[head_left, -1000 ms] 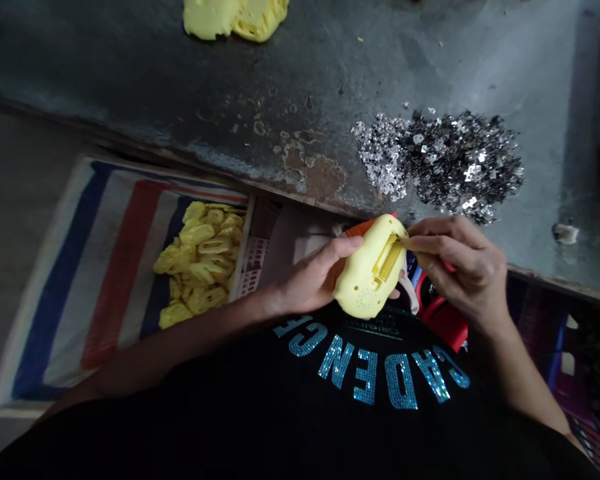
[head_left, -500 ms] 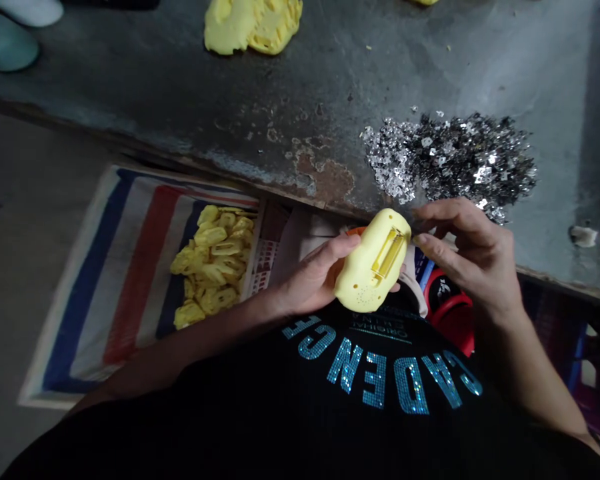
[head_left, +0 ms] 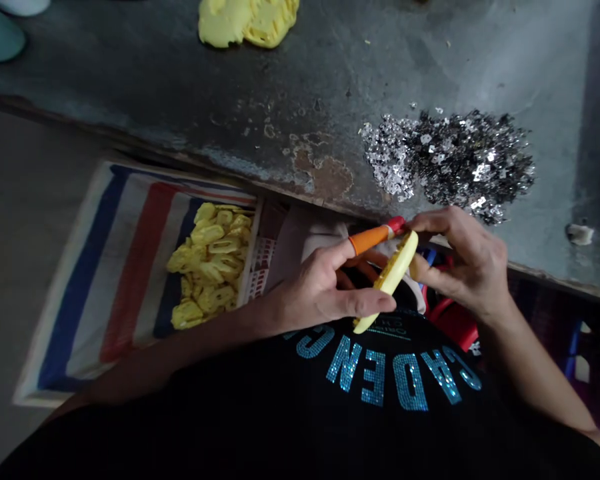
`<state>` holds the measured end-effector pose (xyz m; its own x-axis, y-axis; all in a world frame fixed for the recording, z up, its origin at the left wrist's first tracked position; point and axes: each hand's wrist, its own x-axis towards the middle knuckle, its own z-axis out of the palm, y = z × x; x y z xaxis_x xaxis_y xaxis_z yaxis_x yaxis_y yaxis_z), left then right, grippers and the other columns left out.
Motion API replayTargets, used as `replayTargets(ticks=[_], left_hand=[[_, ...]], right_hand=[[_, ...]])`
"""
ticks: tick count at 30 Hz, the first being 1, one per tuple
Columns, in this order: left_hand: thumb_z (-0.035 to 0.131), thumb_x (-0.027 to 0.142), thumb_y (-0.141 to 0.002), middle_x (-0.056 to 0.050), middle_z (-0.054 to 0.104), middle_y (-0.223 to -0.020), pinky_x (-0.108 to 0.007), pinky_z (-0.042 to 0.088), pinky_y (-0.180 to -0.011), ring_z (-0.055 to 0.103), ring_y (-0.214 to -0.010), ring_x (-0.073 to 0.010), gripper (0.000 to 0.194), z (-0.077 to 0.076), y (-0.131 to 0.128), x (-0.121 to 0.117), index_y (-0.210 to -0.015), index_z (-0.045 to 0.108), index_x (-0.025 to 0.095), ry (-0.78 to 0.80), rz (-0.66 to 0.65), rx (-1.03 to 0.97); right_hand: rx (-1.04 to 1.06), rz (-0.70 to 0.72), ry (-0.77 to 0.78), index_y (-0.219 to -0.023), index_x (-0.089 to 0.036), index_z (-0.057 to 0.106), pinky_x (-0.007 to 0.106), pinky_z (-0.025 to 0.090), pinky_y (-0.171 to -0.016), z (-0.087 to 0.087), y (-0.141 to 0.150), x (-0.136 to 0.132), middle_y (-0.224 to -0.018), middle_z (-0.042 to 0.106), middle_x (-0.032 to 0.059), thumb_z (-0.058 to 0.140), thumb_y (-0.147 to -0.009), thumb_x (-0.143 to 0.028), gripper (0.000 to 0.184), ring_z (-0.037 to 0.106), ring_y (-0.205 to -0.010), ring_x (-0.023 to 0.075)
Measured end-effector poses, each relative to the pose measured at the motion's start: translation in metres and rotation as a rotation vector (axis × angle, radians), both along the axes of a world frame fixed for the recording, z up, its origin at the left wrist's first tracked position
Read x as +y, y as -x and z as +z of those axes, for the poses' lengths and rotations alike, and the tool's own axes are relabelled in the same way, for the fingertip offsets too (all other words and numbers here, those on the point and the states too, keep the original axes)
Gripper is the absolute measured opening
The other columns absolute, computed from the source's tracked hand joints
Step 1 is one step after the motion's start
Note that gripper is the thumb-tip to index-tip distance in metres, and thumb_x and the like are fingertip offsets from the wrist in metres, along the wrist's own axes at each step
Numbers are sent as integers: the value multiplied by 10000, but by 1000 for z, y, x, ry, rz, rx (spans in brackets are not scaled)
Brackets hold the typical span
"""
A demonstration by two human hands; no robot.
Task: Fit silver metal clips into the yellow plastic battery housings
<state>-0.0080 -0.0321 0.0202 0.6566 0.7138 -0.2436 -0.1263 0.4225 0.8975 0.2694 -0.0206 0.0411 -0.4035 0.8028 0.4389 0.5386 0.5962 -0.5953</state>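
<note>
My left hand (head_left: 325, 287) grips a yellow plastic shell (head_left: 397, 270), seen nearly edge-on, with its thumb across the near side. An orange cover with a red tip (head_left: 377, 237) sits on my left index finger, stretched toward the shell's upper end. My right hand (head_left: 460, 257) is closed at that same end, its thumb against the shell's outer side and its bent index finger by the top. Whatever lies between those right fingertips is hidden. Beyond them, a heap of small shiny metal pieces (head_left: 475, 160) lies on the grey worktop (head_left: 170, 87).
More yellow shells (head_left: 247, 20) lie at the back of the worktop. Below its front edge, at left, a striped red, white and blue sheet (head_left: 135, 267) lines a container with many yellow parts (head_left: 213, 260). A whitish lump (head_left: 580, 233) lies at the worktop's right.
The yellow shell has turned from showing its battery-slot face to edge-on. My left index finger has come into view over it, and my right hand has closed in against its upper end.
</note>
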Motion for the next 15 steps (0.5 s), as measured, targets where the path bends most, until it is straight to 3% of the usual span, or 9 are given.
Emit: replayTargets(ticks=[5, 10, 13, 15], left_hand=[[1085, 532, -826, -95, 885, -1389, -363, 714, -958, 849, -1196, -314, 968, 4, 4, -1, -1699, 733, 301, -283, -33, 208], [974, 562, -948, -95, 897, -1365, -388, 722, -954, 861, -1146, -317, 695, 2, 0, -7, -1578, 835, 304, -300, 52, 192], [895, 593, -1016, -97, 923, -1207, -362, 697, -881, 864, -1010, -304, 632, 1, 5, -5, -1556, 848, 269, -385, 25, 203], [729, 626, -1122, -107, 927, -1144, -346, 681, -848, 859, -953, -292, 577, 1, 12, 2, -1531, 860, 241, -460, -50, 139]], right_hand=[[67, -75, -80, -1293, -305, 769, 364, 690, -788, -12, -1, -15, -1081, 879, 32, 847, -1010, -205, 309, 845, -934, 239], [92, -100, -94, -1350, -323, 770, 408, 719, -844, -15, -6, -25, -1127, 892, 50, 859, -998, -201, 383, 861, -978, 263], [137, -136, -11, -1285, -324, 804, 418, 715, -804, -19, -6, -32, -1090, 892, 45, 889, -976, -243, 330, 852, -921, 264], [264, -176, 148, -1223, -312, 819, 374, 692, -755, -25, -1, -36, -1036, 882, 25, 908, -967, -271, 274, 830, -854, 228]])
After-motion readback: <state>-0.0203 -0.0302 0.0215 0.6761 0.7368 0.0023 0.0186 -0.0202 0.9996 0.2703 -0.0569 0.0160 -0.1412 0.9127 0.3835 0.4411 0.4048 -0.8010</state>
